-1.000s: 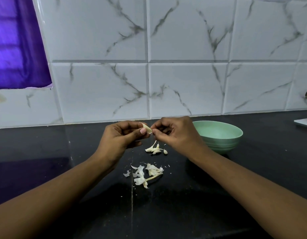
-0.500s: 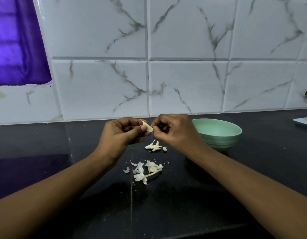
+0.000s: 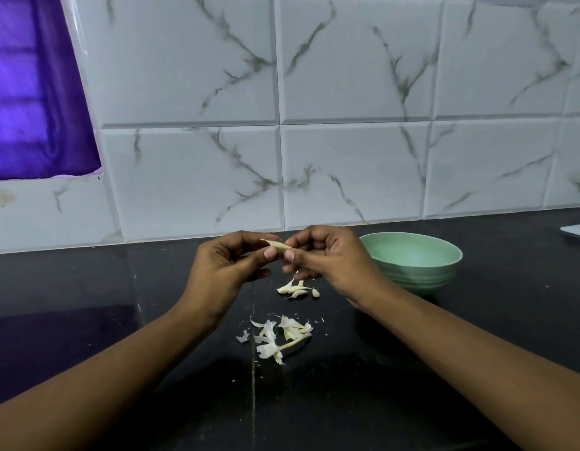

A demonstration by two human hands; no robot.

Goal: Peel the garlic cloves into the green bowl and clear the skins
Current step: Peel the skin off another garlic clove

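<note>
A: Green plastic, smooth and round, is what the green bowl [image 3: 418,275] seems to be made of. Rings are seen on its wall. It is set on the shiny black tabletop [image 3: 86,288], just right of the hands.

B: Is anything seen inside it?

A: No peeled clove can be made out there in the head view.

B: Where is the garlic?

A: One garlic clove [image 3: 277,245], small, pale and pointed, is held up between the hands. It is pinched by the curled fingers [image 3: 265,255] of the left hand [image 3: 230,268]. Its other end is nipped by the right hand [image 3: 331,258].

B: What is done, and what is left?

A: Thin, papery skins [image 3: 278,336] are heaped loosely nearer the person. More pale bits [image 3: 298,289] are left below the hands; whether they are cloves or skins cannot be told. The peeling is judged partway done, and the skins are not yet cleared.
</note>
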